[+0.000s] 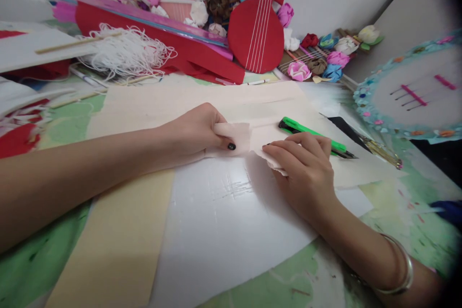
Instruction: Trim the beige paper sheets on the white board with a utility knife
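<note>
Pinched between the fingers of my left hand (202, 130) is a pale cream strip of paper (241, 138), folded over near my thumb. My right hand (306, 168), closed, grips a crumpled, torn-edged piece of the same pale paper (271, 161). The two pieces meet or nearly touch between my hands; whether they are joined I cannot tell. Underneath lie a large cream sheet (144, 103) and a white board (216, 240) with scratch marks. Just behind my right hand rests a green utility knife (306, 130) with its blade out.
A dark flat piece and scissors (384, 153) lie at the right. White string (122, 53) is heaped at the back left. A red paper lute (257, 33) and paper flowers (299, 71) stand behind. A flower-rimmed round frame (382, 82) leans at the right. Yellowish paper (119, 245) lies front left.
</note>
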Demonstrator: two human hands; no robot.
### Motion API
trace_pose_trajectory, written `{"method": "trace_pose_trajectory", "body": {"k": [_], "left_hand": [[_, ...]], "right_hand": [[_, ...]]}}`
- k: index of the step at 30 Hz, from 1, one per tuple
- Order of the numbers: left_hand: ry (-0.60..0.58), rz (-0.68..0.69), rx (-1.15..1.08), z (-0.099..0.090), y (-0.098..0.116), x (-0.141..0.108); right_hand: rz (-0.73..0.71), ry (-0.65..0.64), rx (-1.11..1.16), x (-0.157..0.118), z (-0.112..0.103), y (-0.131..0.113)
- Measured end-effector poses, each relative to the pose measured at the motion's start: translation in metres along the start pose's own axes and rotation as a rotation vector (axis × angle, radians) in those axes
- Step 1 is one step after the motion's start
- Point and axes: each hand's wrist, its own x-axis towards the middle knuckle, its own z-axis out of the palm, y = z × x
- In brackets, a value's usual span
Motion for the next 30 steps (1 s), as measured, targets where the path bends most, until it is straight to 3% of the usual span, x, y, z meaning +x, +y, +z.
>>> {"method": "trace_pose_trajectory", "body": {"k": [30], "left_hand": [[-0.029,0.065,-0.038,-0.015,-0.015,0.006]], "right_hand": [[0.003,0.002,0.010,0.000,-0.001,0.000]]}}
